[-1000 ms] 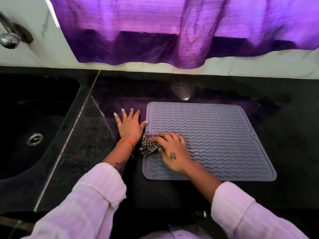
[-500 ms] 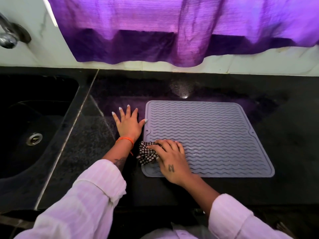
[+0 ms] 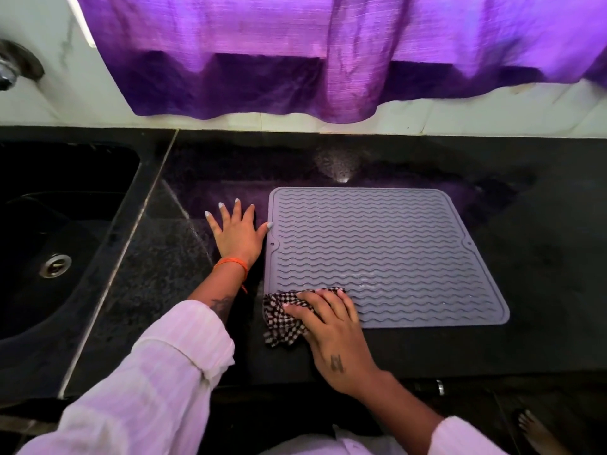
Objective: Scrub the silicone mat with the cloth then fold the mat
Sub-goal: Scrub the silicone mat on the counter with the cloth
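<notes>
- silicone mat: grey, wavy ridges, lies flat and unfolded on the black stone counter, centre of view, slightly toward 3 o'clock.
- a wet sheen shows on the ridges near the mat's 6 o'clock edge, just at 3 o'clock of the fingertips.
- cloth: black-and-white check, bunched at the mat's 7 o'clock corner; part lies on the mat, part hangs over onto the counter.
- right hand: palm down on the cloth, fingers spread and only lightly bent, pressing it onto the mat corner. the fingers lie on top of the cloth, not wrapped round it. small tattoo on the back of the hand.
- left hand: flat on the counter at 9 o'clock of the mat, fingers straight and splayed, holding nothing. thumb tip touches the mat's left edge or sits just beside it; cannot tell which.
- orange thread band on the left wrist; both forearms in pale pink sleeves.
- the hands are apart, left at about 10 o'clock of the right.
- black sink at 9 o'clock of the view, metal drain in its floor.
- tap fitting at 10 o'clock on the wall, partly cut off.
- purple curtain hangs across 12 o'clock, its hem above the counter's back edge.
- a bare foot on the floor at 5 o'clock.
</notes>
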